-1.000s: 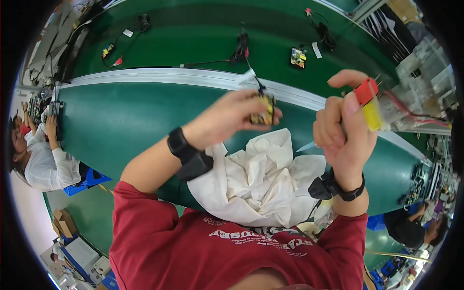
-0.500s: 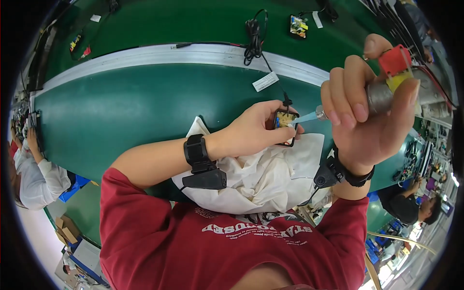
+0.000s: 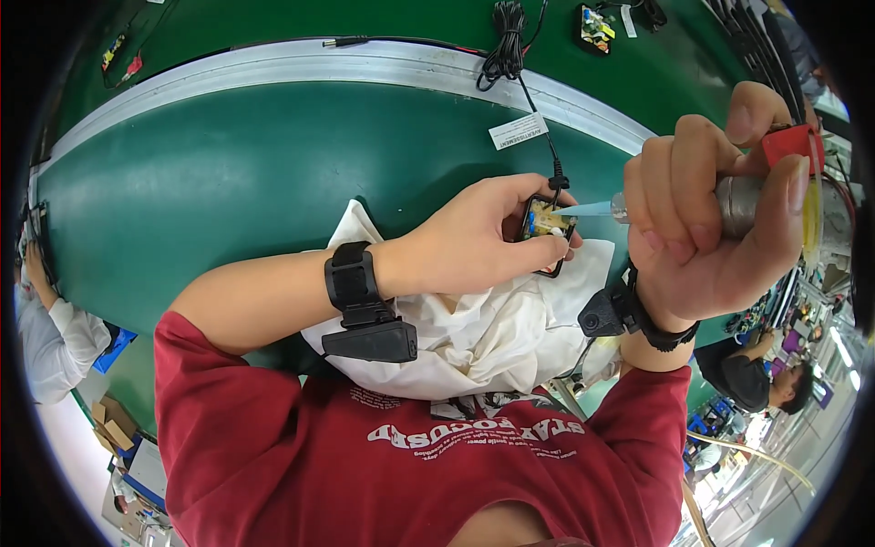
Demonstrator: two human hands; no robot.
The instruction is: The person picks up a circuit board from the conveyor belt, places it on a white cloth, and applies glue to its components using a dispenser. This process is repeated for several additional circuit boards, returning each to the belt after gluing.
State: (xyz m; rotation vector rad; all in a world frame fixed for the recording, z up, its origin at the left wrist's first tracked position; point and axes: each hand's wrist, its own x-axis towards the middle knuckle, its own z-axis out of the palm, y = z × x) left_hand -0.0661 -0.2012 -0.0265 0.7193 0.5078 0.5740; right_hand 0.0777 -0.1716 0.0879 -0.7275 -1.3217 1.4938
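Note:
My left hand (image 3: 474, 232) is closed around a small black power adapter case (image 3: 525, 221), with the thumb over its near end. The case lies open and shows a circuit board (image 3: 547, 221) with blue, green and yellowish parts. In my right hand (image 3: 697, 214) is a grey cylindrical glue dispenser (image 3: 736, 202) with a red trigger piece (image 3: 789, 144) on top. Its pale blue tapered nozzle (image 3: 591, 209) points left, the tip over the far part of the board. Whether the tip touches the board, I cannot tell.
A crumpled white cloth (image 3: 483, 333) lies beneath my forearms. From the adapter a cord runs past a white label (image 3: 518, 132) to a black cable bundle (image 3: 504, 55) by the metal rail (image 3: 273, 73). Beyond sits another circuit board (image 3: 595, 30). Co-workers sit at both sides.
The nozzle tip has shifted towards the far end of the board, and the dispenser lies more level. My right hand has moved slightly right. The whole view has shifted somewhat.

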